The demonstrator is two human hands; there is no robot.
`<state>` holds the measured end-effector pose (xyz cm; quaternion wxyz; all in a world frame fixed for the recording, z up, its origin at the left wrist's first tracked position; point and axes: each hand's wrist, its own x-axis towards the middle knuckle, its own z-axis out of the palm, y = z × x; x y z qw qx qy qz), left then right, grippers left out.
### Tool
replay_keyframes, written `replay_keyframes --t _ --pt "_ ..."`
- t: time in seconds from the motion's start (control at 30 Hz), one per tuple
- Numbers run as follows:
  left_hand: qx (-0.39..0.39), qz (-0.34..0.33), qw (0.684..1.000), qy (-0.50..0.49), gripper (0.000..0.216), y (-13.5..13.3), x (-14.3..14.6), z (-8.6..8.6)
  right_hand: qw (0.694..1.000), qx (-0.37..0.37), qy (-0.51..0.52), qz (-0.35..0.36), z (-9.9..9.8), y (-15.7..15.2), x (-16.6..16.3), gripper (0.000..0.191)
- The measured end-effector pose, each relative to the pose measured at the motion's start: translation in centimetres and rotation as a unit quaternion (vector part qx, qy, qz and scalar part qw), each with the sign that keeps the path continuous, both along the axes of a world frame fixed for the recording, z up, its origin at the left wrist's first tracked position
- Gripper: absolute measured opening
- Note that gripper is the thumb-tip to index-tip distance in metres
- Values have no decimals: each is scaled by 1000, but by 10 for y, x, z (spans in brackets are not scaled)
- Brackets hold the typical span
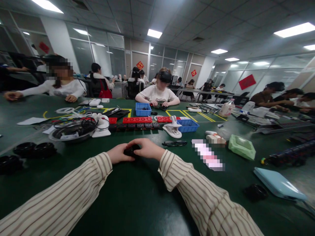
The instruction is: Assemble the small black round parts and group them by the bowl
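Observation:
Both my hands meet over the green table, wrapped round one round black part (133,150). My left hand (119,153) grips it from the left side, fingers curled along its lower edge. From above and the right, my right hand (147,148) closes over it, thumb and fingers on its rim. My fingers cover much of the part, so its exact kind does not show. Similar black round parts (45,150) sit at the left, and another black part (256,191) lies at the right.
Ahead are red socket blocks (137,120), a blue bin (189,125), another blue bin (143,109), a white clip stand (173,127) and glasses (174,143). A metal bowl (55,135) holds cables. Rightward lie a green tray (242,147) and a light-blue case (278,183). A person (158,93) sits opposite.

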<state>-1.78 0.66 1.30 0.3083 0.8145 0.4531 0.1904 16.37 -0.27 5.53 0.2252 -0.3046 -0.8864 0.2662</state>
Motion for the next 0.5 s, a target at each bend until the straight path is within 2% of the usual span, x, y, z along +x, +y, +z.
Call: replay_keyframes --t 0.13,0.2,0.27,0.37,0.5 --pt "49 31 998 8 70 -6 5 2 989 51 14 -141 -4 -5 -4 42" --pt "79 54 995 41 65 -9 8 4 977 77 -14 -196 -5 -8 -7 49" --pt "108 63 989 82 52 -12 11 6 970 87 -55 -220 -6 -11 -9 48" --pt "129 54 984 113 41 -13 12 9 971 87 -95 -200 -5 -12 -11 39" --pt "116 36 989 81 41 -11 10 8 987 81 -73 -120 -2 -7 -8 26"
